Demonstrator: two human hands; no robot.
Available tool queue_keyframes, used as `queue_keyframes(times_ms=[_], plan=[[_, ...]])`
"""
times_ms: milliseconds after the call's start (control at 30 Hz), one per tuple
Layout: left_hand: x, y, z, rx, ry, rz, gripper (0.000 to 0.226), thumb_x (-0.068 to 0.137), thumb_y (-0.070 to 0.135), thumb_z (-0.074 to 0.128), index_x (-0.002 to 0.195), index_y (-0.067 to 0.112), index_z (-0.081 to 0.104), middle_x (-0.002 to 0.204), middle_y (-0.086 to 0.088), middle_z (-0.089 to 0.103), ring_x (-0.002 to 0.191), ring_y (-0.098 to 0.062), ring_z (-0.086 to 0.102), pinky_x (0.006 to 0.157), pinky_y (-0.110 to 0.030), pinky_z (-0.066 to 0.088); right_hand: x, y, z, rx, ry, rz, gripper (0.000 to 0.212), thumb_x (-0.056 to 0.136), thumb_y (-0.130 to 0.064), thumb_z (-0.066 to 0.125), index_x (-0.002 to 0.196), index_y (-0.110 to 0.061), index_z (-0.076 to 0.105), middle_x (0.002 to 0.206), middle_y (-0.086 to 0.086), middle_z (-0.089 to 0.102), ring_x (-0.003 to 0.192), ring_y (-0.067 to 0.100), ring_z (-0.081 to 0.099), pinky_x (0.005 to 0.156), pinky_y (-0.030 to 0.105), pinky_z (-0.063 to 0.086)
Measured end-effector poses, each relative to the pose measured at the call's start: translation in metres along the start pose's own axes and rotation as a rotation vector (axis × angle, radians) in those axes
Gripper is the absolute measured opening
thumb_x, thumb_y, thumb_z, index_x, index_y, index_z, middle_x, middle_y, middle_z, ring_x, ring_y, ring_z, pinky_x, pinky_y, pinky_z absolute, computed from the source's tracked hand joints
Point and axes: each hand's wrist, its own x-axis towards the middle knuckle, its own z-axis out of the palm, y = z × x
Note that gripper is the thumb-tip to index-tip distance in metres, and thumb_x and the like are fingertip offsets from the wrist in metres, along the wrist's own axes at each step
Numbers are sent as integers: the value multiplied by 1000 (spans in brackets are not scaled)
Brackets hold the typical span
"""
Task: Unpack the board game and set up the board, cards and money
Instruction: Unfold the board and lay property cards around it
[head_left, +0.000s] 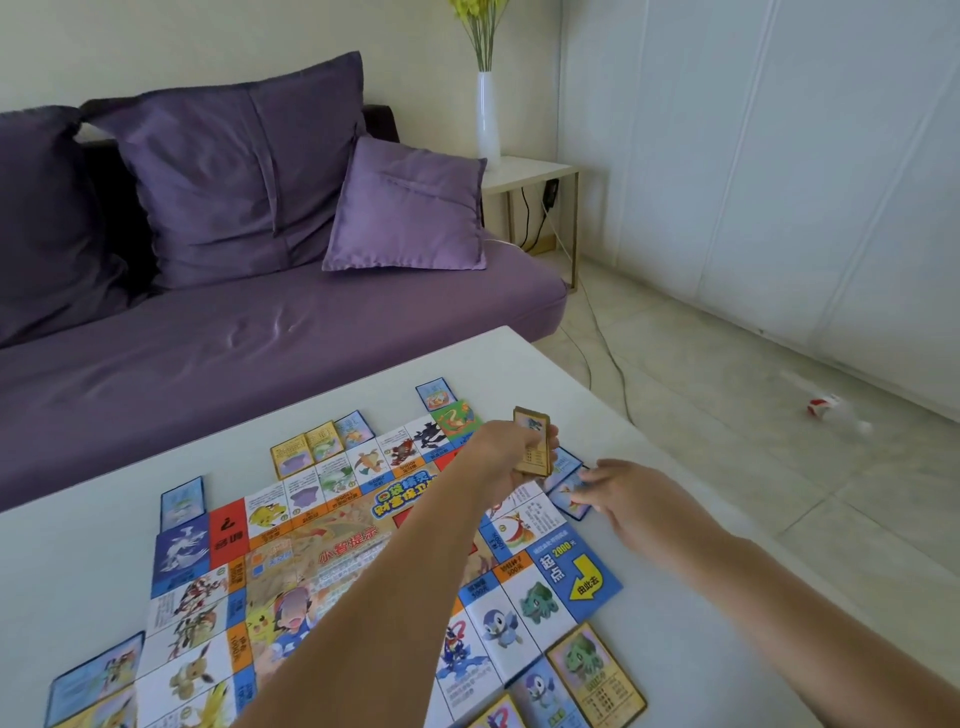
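Gripping the deck (532, 441) by its edges, the left hand (506, 447) hovers over the board's (332, 551) far right corner — cards likely light, slick, best pinched edgewise; the right hand (628, 493) meets a card (566, 493) on the bench (701, 623) — grip unclear.

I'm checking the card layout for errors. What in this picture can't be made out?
Head view:
- Board centre: crossed by the left forearm.
- Stack of cards in the left hand: print too small, count unclear.
- Blue card under the right hand: part covered by fingers, blurred; pinched or only touched, unclear.
- Bottom-edge cards: cut off by the frame.
- Red-and-white object on the floor: blurred.
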Motion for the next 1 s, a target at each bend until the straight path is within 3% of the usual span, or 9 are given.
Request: queue_keyframes(times_ms=[167, 333, 500, 700, 767, 833, 933, 1000], plan=[[7, -8, 0, 25, -7, -40, 27, 100, 3, 37, 86, 7, 59, 88, -6, 64, 79, -16, 61, 75, -28, 49, -4, -3, 4, -142, 27, 5, 49, 96, -8, 39, 142, -27, 39, 135, -3, 51, 123, 20, 45, 100, 31, 34], [7, -11, -4, 25, -10, -55, 30, 101, 5, 35, 86, 7, 61, 90, -8, 64, 79, -17, 62, 73, -27, 49, -11, -10, 2, -122, 14, 67, 55, 97, -8, 39, 147, -27, 32, 144, -3, 43, 132, 20, 38, 114, 35, 20], [6, -9, -4, 22, -2, -61, 29, 101, 4, 35, 86, 6, 60, 90, -9, 63, 80, -18, 62, 71, -27, 50, -15, -15, 1, -118, 11, 91, 54, 95, -8, 39, 146, -26, 34, 140, -3, 47, 125, 21, 40, 105, 32, 31], [4, -7, -4, 25, 5, -51, 29, 101, 4, 35, 85, 5, 61, 88, -10, 63, 78, -19, 62, 73, -29, 51, -16, -19, -3, -144, 14, 118, 52, 95, -11, 42, 144, -27, 37, 140, -2, 46, 121, 21, 39, 98, 34, 30], [2, -5, -5, -5, -7, -22, 28, 100, 4, 37, 86, 5, 61, 89, -10, 64, 79, -19, 62, 75, -30, 51, -17, -17, -3, -82, 44, 122, 50, 97, -14, 41, 144, -30, 38, 144, -3, 42, 123, 20, 38, 98, 34, 29], [-4, -1, -6, -61, -30, 17, 25, 99, 3, 39, 90, 4, 62, 90, -11, 66, 81, -21, 64, 78, -31, 52, -19, -13, -2, 67, 183, 134, 46, 97, -15, 43, 141, -30, 46, 143, -4, 45, 123, 20, 43, 98, 33, 31], [-18, 7, -11, -149, -65, 79, 20, 98, 1, 44, 99, 1, 64, 90, -12, 67, 82, -22, 65, 81, -32, 54, -17, -9, -5, 370, 451, 173, 32, 93, -8, 52, 120, -18, 67, 112, 2, 69, 98, 20, 62, 84, 32, 47], [-32, 9, -14, -141, -67, 118, 16, 95, 2, 50, 105, 2, 63, 88, -10, 68, 78, -19, 67, 74, -29, 58, -19, -13, -17, 605, 539, 211, 21, 93, -9, 55, 104, -14, 73, 95, -2, 72, 82, 8, 65, 72, 21, 51]])
